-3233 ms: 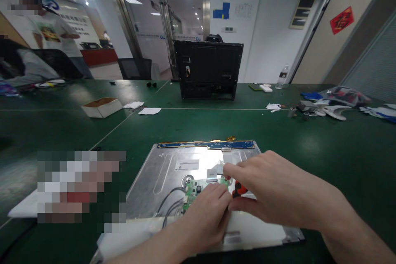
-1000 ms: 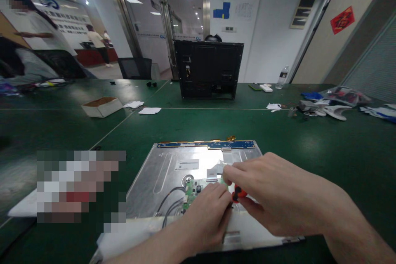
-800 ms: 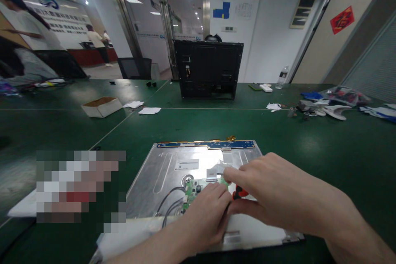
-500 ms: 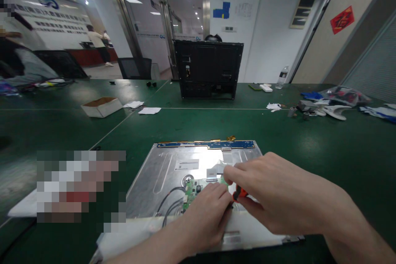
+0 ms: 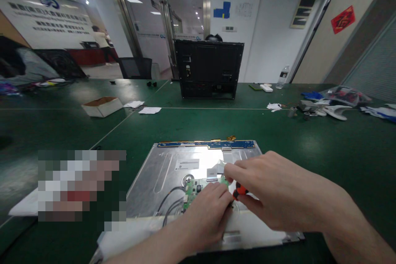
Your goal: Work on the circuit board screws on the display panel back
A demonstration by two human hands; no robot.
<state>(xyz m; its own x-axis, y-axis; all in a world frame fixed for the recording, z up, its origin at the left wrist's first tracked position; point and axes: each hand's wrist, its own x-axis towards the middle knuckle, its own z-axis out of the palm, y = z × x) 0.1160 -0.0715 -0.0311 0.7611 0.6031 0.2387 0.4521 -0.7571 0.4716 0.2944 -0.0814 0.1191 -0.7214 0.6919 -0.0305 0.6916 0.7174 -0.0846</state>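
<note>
Your right hand [image 5: 278, 192] has its grip pinched on a small screwdriver [image 5: 239, 192] with a red and black handle, thumb below and fingertips above; the tip is hidden behind your fingers. Your left hand [image 5: 206, 218] lies palm down just beside it, fingers curled and pressed onto the small green circuit board [image 5: 194, 189], holding nothing that can be seen. The two hands touch or nearly touch at the screwdriver.

The circuit board sits on the silver metal back of a flat display panel [image 5: 161, 173], which lies on the green bench [image 5: 324, 144] right in front of you. Grey cables [image 5: 168, 204] run from the board toward the panel's near-left part. A white flat ribbon [image 5: 216, 169] bends up from the panel just beyond your right fingertips. A narrow blue strip board [image 5: 206, 144] runs along the panel's far edge.

Farther off on the bench, a black monitor shell [image 5: 208, 70] stands upright, a shallow white box [image 5: 102, 106] lies to the left, and loose parts [image 5: 321, 109] sit to the right.
</note>
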